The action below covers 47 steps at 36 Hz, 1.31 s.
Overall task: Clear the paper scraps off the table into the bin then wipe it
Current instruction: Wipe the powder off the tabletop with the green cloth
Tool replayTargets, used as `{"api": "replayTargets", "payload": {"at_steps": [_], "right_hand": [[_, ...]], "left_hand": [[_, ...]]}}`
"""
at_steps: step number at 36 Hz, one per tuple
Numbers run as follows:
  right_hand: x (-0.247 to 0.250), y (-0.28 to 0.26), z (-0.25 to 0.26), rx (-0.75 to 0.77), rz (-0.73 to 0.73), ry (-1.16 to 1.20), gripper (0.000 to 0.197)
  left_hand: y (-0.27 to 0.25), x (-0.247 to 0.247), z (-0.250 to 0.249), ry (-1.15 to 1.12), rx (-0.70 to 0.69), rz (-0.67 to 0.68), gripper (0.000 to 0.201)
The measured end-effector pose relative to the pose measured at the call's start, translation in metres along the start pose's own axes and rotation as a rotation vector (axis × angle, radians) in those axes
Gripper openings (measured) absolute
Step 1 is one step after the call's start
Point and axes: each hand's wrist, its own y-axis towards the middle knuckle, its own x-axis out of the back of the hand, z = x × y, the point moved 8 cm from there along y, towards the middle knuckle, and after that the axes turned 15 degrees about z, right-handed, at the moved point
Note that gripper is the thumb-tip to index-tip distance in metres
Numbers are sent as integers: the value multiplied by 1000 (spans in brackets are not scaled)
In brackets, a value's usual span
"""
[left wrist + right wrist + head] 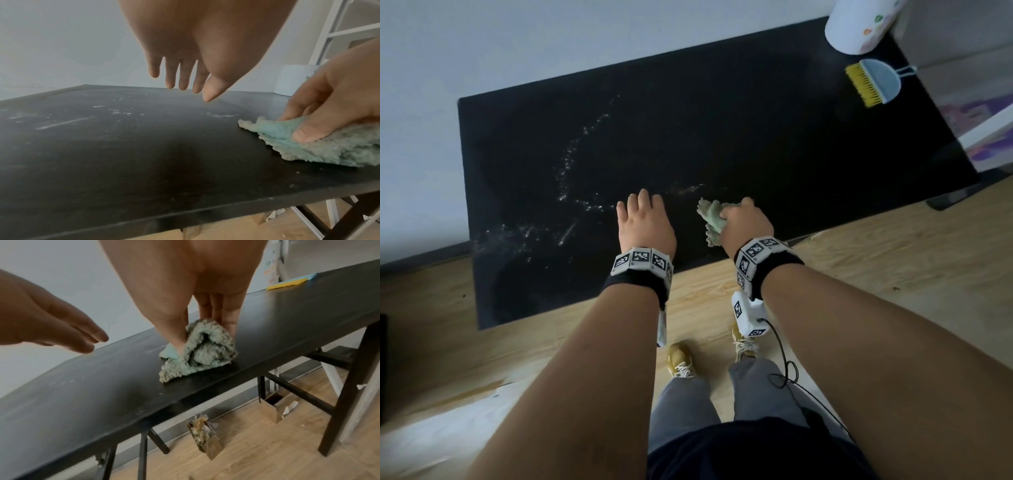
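Note:
A black table point(756, 137) carries pale streaks and specks point(571, 154) across its left half. My right hand point(743, 219) grips a crumpled green fluffy cloth point(712, 216) and presses it on the tabletop near the front edge. In the right wrist view the cloth point(201, 350) is pinched between thumb and fingers. In the left wrist view the cloth point(320, 142) lies on the table point(123, 154) at the right. My left hand point(643, 219) hovers just above the table, left of the cloth, its fingers point(180, 78) straight and holding nothing.
A white bin point(859, 24) stands at the table's far right corner, with a blue dustpan and yellow brush point(873, 82) beside it. Under the table stand two cardboard boxes point(205, 434), one holding scraps. Wooden floor surrounds the table; a wall runs behind it.

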Motion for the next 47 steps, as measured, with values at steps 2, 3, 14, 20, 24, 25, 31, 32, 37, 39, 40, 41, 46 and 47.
{"api": "replayTargets", "payload": {"at_steps": [2,3,14,20,24,25,31,32,37,39,40,41,46,47], "right_hand": [[-3,0,10,24,25,47,31],[-2,1,12,30,19,83,30],[7,-4,-38,-417,-146,239,31],[13,17,-3,-377,-21,67,27],[16,43,29,-298,0,76,32],[15,47,38,-278,11,77,33],[14,66,87,-169,4,26,31],[14,68,95,-140,9,19,30],[17,79,119,20,51,38,29],[29,83,118,53,12,69,26],[37,86,115,53,-17,64,27],[46,90,111,42,-50,55,28],[86,119,66,-162,-160,59,38],[87,125,59,-202,-142,54,39]], "left_hand": [[-2,1,12,13,-7,-2,46],[-2,3,17,20,-13,-5,46],[8,25,51,69,-63,-34,45],[21,23,58,50,-66,-11,47],[32,23,70,28,-29,-7,46],[34,23,73,26,-18,-3,46],[51,27,92,16,30,19,45],[54,29,95,10,42,13,45],[68,38,102,-10,76,2,44],[75,41,103,-18,83,0,44],[78,42,103,-26,86,0,44],[81,43,103,-35,90,1,44],[98,48,100,-48,103,7,46],[100,49,100,-50,105,6,46]]}}
